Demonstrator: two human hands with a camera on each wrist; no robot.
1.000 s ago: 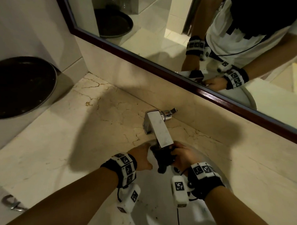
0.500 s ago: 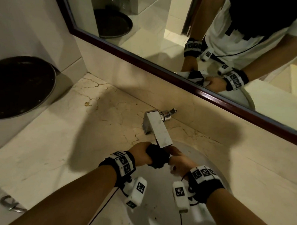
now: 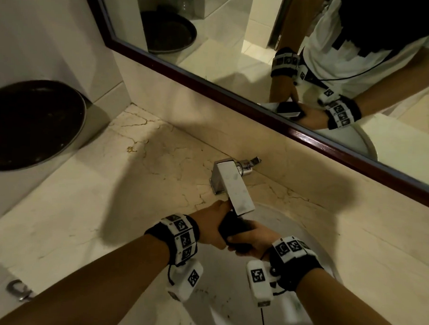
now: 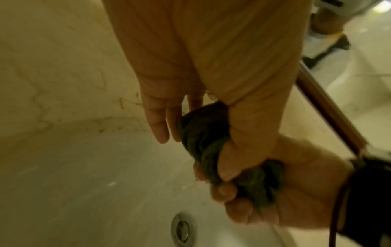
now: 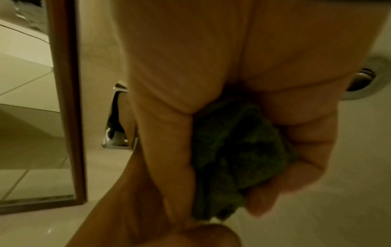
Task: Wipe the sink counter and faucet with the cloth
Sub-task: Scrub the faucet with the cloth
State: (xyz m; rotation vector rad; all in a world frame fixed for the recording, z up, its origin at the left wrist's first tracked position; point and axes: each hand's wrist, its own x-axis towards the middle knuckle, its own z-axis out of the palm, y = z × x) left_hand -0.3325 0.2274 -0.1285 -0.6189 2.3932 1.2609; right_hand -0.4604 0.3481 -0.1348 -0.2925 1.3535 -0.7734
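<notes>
A dark green cloth (image 3: pixel 232 228) is bunched up over the white sink basin (image 3: pixel 294 229), just below the tip of the square chrome faucet (image 3: pixel 233 185). My left hand (image 3: pixel 212 223) grips its upper end; in the left wrist view the thumb (image 4: pixel 243 147) curls over the cloth (image 4: pixel 201 133) while two fingers (image 4: pixel 156 123) hang straight beside it. My right hand (image 3: pixel 250 240) grips the lower end, fingers wrapped round the cloth (image 5: pixel 237 150). The beige marble counter (image 3: pixel 113 202) lies to the left.
A round black pan (image 3: pixel 33 125) leans at the counter's far left. A mirror in a dark wood frame (image 3: pixel 236 97) runs along the wall behind the faucet. The chrome drain (image 4: pixel 182 230) sits in the basin's bottom. A metal hook (image 3: pixel 18 290) shows at lower left.
My left hand has come off the basin rim onto the cloth. Both hands now hold it bunched between them, a little nearer me than the spout tip.
</notes>
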